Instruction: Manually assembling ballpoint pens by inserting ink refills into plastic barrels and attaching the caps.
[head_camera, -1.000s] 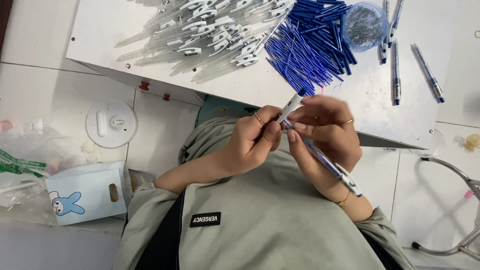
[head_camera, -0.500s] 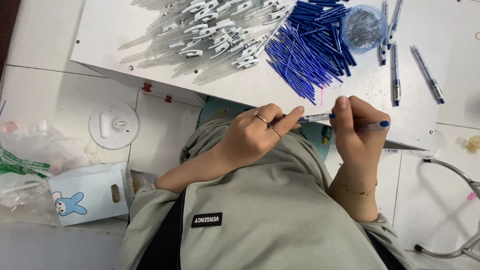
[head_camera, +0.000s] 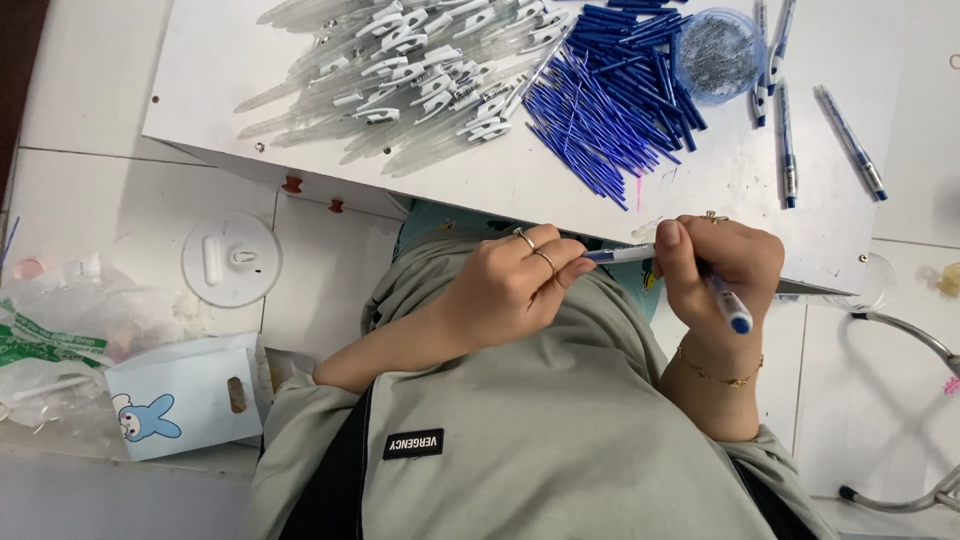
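A ballpoint pen (head_camera: 700, 280) is being put together at the near edge of the white worktable (head_camera: 250, 90), just above the lap. The pen is held across the body, its barrel clamped in the closed fingers of the right hand (head_camera: 715, 270), with the blue end cap pointing down and to the right. The clear front end is pinched between thumb and forefinger of the left hand (head_camera: 510, 285), which is closed around it. For the joint to seat well, the two parts should be kept in one straight line and pressed or turned along the barrel's axis, not at an angle; whether the joint is already closed cannot be told, as it is hidden by the fingers. A firm grip close to the joint would limit bending of the thin refill inside. Well apart on the table lie the supplies: a heap of clear barrels with white clips (head_camera: 400, 70), a heap of blue refills (head_camera: 600, 110), a round tub of small springs (head_camera: 717, 52) and a few finished pens (head_camera: 850, 140).
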